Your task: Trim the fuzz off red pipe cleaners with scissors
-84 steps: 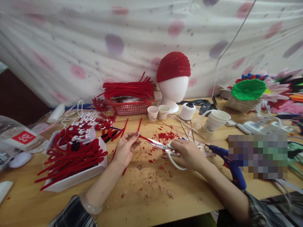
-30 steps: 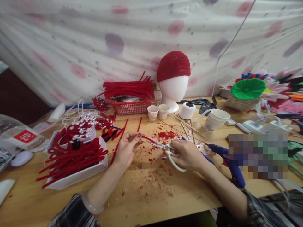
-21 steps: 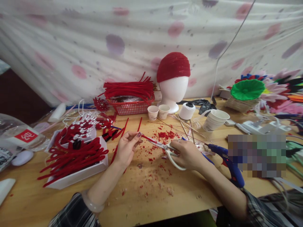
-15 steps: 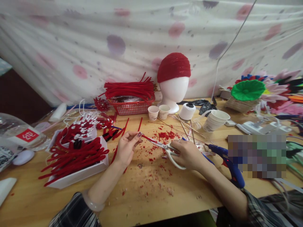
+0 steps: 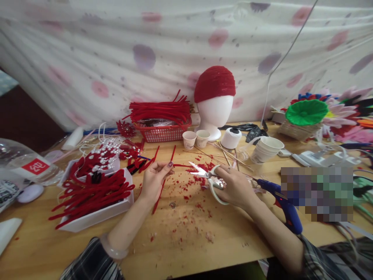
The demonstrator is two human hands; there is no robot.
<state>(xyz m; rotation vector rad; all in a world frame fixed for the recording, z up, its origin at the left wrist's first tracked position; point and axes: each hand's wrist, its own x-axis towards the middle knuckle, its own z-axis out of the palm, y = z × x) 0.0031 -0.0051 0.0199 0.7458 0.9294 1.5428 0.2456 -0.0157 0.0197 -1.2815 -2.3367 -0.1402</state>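
Between its thumb and fingers, my left hand (image 5: 155,179) pinches a thin red fuzzy stem (image 5: 181,166) that points right. My right hand (image 5: 235,186) grips the white-handled scissors (image 5: 216,190). Their blades are spread, with the tips a little to the right of the stem's free end. Red fluff clippings (image 5: 204,169) lie scattered on the wooden table below and behind the blades. More red stems (image 5: 173,154) rest on the table behind and beside my left hand.
A white box of red stems (image 5: 96,217) stands at left, near a plastic bottle (image 5: 32,165). Behind are a red basket (image 5: 163,134), paper cups (image 5: 189,140), a foam head (image 5: 215,111) and a thread spool (image 5: 231,138). A blue glue gun (image 5: 287,210) lies at right.
The scissors have opened and moved slightly right, away from the stem that lay along their blades. My left hand still pinches the stem and has barely moved.
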